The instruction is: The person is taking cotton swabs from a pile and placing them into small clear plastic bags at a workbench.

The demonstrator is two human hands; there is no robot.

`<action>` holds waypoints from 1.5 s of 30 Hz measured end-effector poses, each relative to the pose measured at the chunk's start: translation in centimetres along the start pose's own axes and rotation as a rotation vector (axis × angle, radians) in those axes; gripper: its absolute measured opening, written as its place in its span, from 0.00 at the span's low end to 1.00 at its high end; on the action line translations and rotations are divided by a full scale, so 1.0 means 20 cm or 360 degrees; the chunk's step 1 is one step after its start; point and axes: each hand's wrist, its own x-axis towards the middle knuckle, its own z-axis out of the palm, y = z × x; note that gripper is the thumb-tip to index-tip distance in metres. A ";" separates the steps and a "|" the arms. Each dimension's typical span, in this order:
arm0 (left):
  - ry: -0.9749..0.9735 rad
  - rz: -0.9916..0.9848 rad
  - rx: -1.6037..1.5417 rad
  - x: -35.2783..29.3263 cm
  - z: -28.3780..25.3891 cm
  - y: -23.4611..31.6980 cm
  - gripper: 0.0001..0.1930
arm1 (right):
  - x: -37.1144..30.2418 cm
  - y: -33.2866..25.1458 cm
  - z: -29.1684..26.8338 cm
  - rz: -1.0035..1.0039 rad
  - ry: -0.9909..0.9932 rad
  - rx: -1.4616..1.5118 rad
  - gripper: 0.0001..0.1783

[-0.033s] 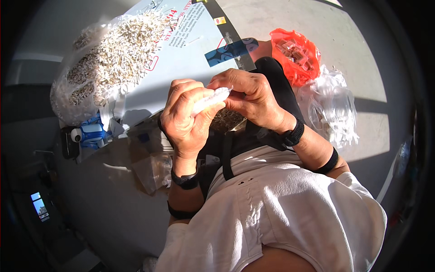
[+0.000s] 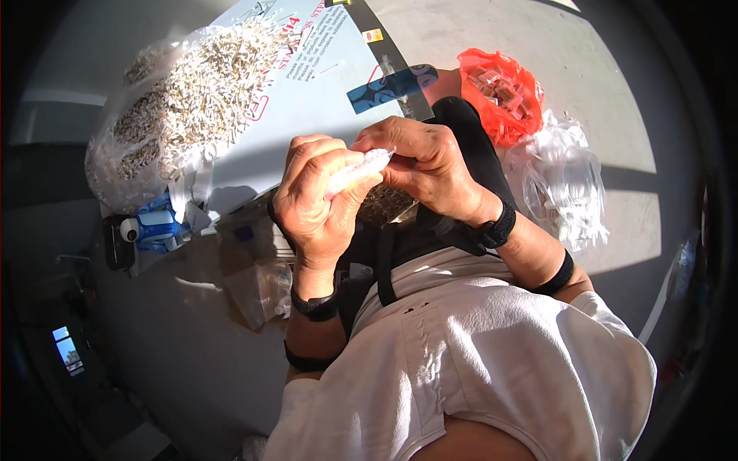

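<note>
In front of my chest, my left hand (image 2: 314,196) is closed around a small whitish plastic bag (image 2: 360,170) that looks filled, its contents too blurred to name. The bag's far end pokes out past my left thumb. My right hand (image 2: 427,165) has its thumb and fingers pinched together at that end. Beyond my left hand, a large see-through bag (image 2: 115,173) lies on the pale table (image 2: 288,100), with a big heap of small pale pieces (image 2: 207,88) spilling from it. Beneath my hands, partly hidden, are more small brownish pieces (image 2: 388,201).
Right of the table, a red plastic bag (image 2: 521,127) holds reddish-brown blocks. Beside it lies a pile of white, see-through plastic bags (image 2: 569,188). A blue and white object (image 2: 157,225) sits at the table's near left corner. A cardboard box (image 2: 250,288) stands below the table.
</note>
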 end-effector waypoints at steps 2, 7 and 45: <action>0.0016 0.0007 -0.0002 0.01 0.02 0.03 0.17 | 0.00 0.02 -0.01 -0.0076 -0.0002 -0.0008 0.18; -0.0053 -0.0202 -0.0069 0.03 0.02 0.05 0.14 | 0.00 0.01 -0.01 -0.0258 0.0091 -0.0192 0.18; 0.0020 -0.1226 -0.0522 -0.20 0.37 -0.79 0.12 | 0.21 0.71 -0.02 0.0915 0.0188 0.0379 0.08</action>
